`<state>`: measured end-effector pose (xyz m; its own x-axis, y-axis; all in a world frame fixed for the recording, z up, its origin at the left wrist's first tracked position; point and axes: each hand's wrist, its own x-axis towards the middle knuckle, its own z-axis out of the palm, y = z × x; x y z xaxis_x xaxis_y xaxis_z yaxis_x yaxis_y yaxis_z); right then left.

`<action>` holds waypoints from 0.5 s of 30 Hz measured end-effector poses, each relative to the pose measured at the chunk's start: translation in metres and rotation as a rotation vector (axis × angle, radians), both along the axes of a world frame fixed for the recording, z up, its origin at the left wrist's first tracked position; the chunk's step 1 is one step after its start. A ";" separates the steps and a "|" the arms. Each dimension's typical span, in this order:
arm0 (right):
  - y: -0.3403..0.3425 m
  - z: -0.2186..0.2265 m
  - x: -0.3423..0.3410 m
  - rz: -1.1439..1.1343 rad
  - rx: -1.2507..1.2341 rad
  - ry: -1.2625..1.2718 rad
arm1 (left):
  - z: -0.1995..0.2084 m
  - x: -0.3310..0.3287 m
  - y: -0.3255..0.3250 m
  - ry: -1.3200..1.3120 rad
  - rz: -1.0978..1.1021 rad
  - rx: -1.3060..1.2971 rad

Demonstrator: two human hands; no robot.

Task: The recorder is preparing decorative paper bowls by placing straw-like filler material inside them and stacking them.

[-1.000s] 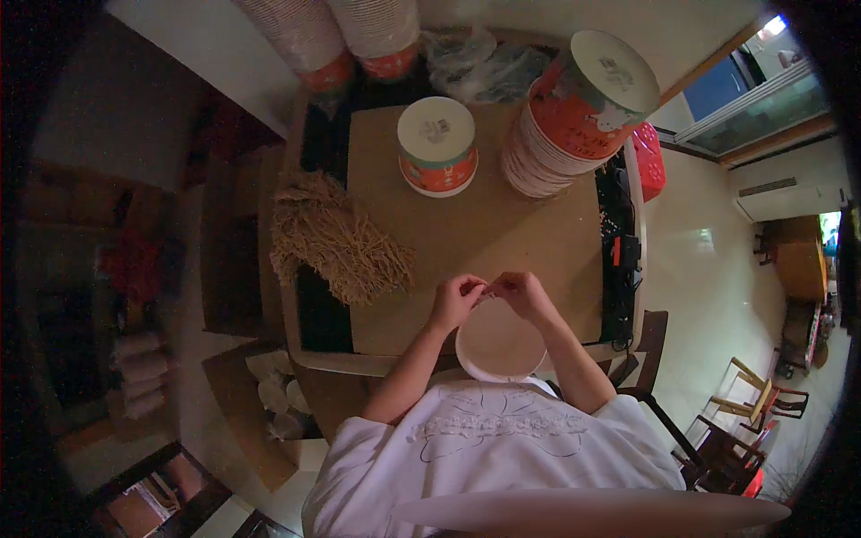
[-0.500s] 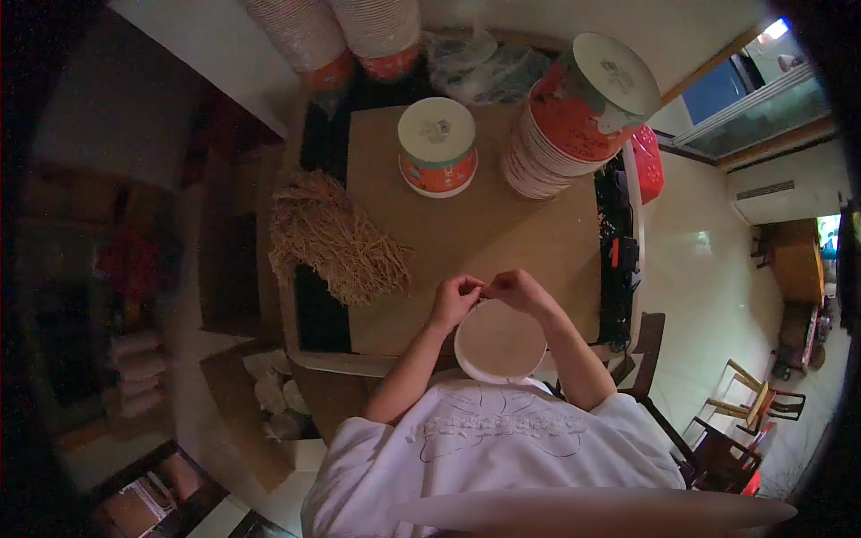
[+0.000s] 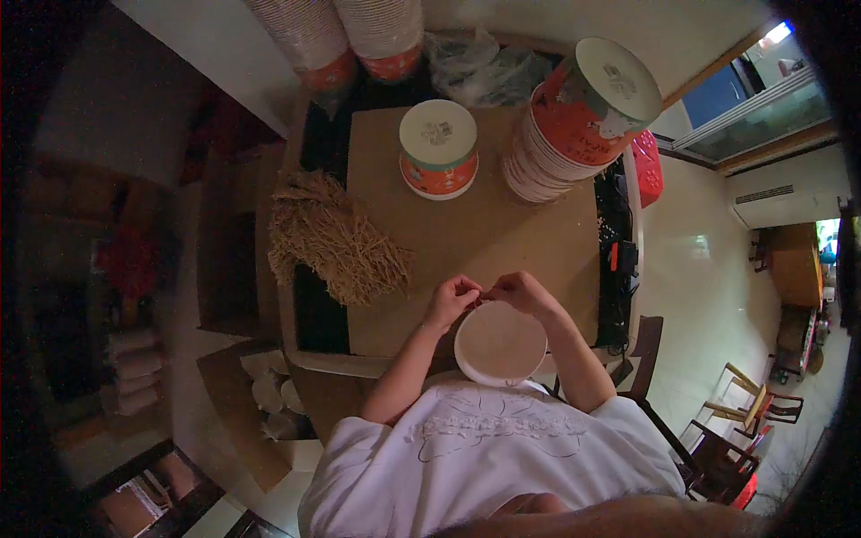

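A round paper bucket [image 3: 501, 343] rests against my front at the table's near edge, its pale inside or end turned up toward me. Over its far rim, my left hand [image 3: 451, 303] and my right hand [image 3: 523, 294] meet with fingertips pinched close together. Something small and thin, partly reddish, shows between them; its kind is too small to tell. To the left lies a loose bundle of tan cords [image 3: 336, 240]. Farther off, an orange and green paper bucket [image 3: 438, 148] stands upside down, its white base up.
A brown cardboard sheet [image 3: 484, 229] covers the table. At the right leans a tall stack of nested paper buckets [image 3: 574, 125]. Two more stacks [image 3: 384, 36] stand at the back beside clear plastic wrapping [image 3: 480, 67]. A black and orange device [image 3: 621, 256] lies along the right edge.
My hands stay at the bucket's far rim, with only slight finger movement. The view has shifted a little.
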<state>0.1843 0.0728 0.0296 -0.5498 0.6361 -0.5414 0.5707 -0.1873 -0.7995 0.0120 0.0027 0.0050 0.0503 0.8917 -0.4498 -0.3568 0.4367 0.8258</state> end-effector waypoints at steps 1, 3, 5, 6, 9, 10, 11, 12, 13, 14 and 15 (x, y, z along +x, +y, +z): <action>0.000 0.001 -0.001 -0.012 -0.014 0.009 | 0.005 0.001 0.001 -0.003 0.012 0.007; 0.001 0.005 0.000 -0.017 -0.024 0.007 | 0.016 0.001 0.004 -0.006 0.024 0.013; 0.001 0.004 0.001 -0.022 -0.033 0.005 | 0.034 0.000 0.008 0.022 -0.112 0.077; 0.001 -0.001 0.002 -0.021 -0.032 -0.004 | 0.028 0.001 0.008 0.022 -0.114 0.077; 0.000 -0.002 0.001 -0.022 -0.048 0.004 | 0.018 0.000 0.008 0.217 -0.178 0.105; 0.000 0.000 0.000 -0.032 -0.067 0.016 | 0.020 0.001 0.009 0.235 -0.184 0.084; 0.000 0.002 -0.001 -0.033 -0.067 0.016 | 0.022 0.001 0.009 0.252 -0.190 0.064; 0.000 0.006 -0.001 -0.031 -0.064 0.004 | 0.017 0.000 0.008 0.252 -0.191 0.063; 0.000 0.009 -0.002 -0.027 -0.060 -0.007 | 0.014 -0.001 0.008 0.241 -0.189 0.062; 0.000 0.011 -0.002 -0.028 -0.060 -0.006 | 0.011 -0.002 0.007 0.230 -0.188 0.061; 0.000 0.012 -0.002 -0.027 -0.064 0.004 | 0.009 -0.003 0.006 0.231 -0.188 0.061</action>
<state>0.1819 0.0729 0.0415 -0.5352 0.6151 -0.5790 0.5611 -0.2534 -0.7880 0.0090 0.0086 0.0136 0.1197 0.9021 -0.4146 -0.0745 0.4246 0.9023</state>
